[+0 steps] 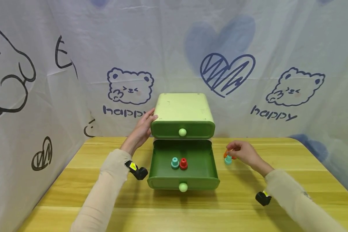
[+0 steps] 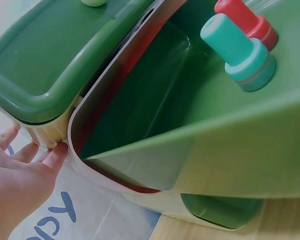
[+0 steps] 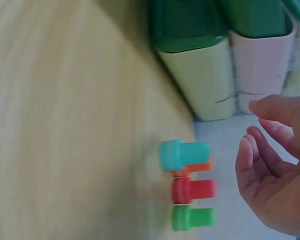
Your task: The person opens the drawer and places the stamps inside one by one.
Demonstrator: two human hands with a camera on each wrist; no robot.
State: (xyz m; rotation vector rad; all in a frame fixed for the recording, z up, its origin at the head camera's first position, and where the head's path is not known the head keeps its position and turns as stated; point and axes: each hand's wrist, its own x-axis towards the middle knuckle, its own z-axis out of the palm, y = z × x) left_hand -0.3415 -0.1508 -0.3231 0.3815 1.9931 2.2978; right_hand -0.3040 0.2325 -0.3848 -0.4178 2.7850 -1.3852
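Observation:
A drawer cabinet (image 1: pixel 182 108) stands on the table, its top drawer (image 1: pixel 165 129) closed and the green drawer (image 1: pixel 165 183) below it pulled out. Inside that drawer a teal toy stamp (image 1: pixel 175 163) and a red toy stamp (image 1: pixel 183 164) stand upright, side by side. My left hand (image 1: pixel 140 130) touches the cabinet's upper left side with its fingertips. To the right of the cabinet, my right hand (image 1: pixel 245 154) hovers by another teal stamp (image 3: pixel 185 154). Its fingers bend loosely with nothing between them. An orange stamp (image 3: pixel 205 166), a red one (image 3: pixel 193 190) and a green one (image 3: pixel 193 218) stand close by.
Beneath the pulled-out drawer, a closed bottom drawer (image 3: pixel 190 25) shows in the right wrist view. The wooden table (image 1: pixel 179 212) reaches back to a white cloth (image 1: pixel 174 48) with bear and heart drawings.

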